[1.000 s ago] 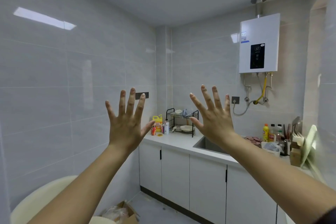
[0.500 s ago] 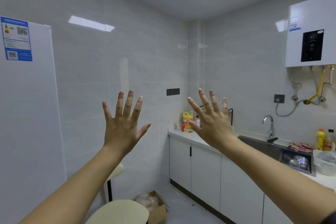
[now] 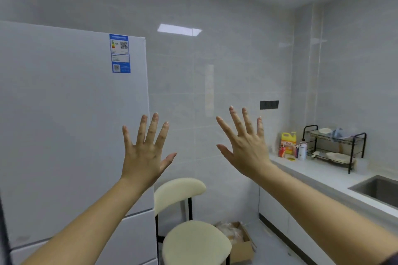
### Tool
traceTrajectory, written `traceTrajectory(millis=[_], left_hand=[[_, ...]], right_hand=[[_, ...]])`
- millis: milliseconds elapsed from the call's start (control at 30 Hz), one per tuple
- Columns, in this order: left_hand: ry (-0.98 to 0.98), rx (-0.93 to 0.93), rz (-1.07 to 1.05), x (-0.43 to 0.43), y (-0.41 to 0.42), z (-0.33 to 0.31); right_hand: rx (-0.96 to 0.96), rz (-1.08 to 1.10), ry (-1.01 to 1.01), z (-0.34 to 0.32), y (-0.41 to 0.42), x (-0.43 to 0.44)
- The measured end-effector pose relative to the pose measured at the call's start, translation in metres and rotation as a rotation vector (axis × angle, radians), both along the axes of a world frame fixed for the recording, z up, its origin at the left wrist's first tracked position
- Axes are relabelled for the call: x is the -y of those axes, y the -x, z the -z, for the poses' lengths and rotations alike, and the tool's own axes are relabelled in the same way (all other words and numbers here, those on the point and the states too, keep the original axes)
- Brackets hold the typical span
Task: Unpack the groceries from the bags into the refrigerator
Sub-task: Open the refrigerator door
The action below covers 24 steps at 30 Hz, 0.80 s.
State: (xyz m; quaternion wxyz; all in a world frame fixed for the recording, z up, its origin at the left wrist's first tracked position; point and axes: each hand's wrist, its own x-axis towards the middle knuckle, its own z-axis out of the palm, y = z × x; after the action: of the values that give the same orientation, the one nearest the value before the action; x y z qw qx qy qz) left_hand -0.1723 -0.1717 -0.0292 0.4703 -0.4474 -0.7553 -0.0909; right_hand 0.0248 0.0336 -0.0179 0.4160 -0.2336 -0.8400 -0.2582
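We hold our left hand (image 3: 144,157) and right hand (image 3: 247,153) up, backs toward us, fingers (image 3: 151,129) straight and spread wide, released and gripping nothing. The refrigerator (image 3: 64,125) stands at left behind the left hand, a smooth white slab with its doors closed and a blue label (image 3: 120,53) near the top corner. Just beside it is a cream, round-seated chair (image 3: 193,241) on black legs, then a cardboard box (image 3: 243,245) on the floor. The pale tabletop (image 3: 318,172) at right carries a yellow bottle (image 3: 288,140) and a black wire dish rack (image 3: 336,146).
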Motion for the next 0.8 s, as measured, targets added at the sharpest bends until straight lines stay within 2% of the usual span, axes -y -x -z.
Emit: traceTrajectory(millis=[467,800], left_hand=[[-0.005,0.021,-0.241,0.112,0.075,0.011],[0.021,0.133,-0.299,0.171,0.179,0.017]], right_hand=[[0.061,-0.227,-0.013,0.011,0.115,0.07],[0.137,-0.256,-0.03,0.013,0.226,0.119]])
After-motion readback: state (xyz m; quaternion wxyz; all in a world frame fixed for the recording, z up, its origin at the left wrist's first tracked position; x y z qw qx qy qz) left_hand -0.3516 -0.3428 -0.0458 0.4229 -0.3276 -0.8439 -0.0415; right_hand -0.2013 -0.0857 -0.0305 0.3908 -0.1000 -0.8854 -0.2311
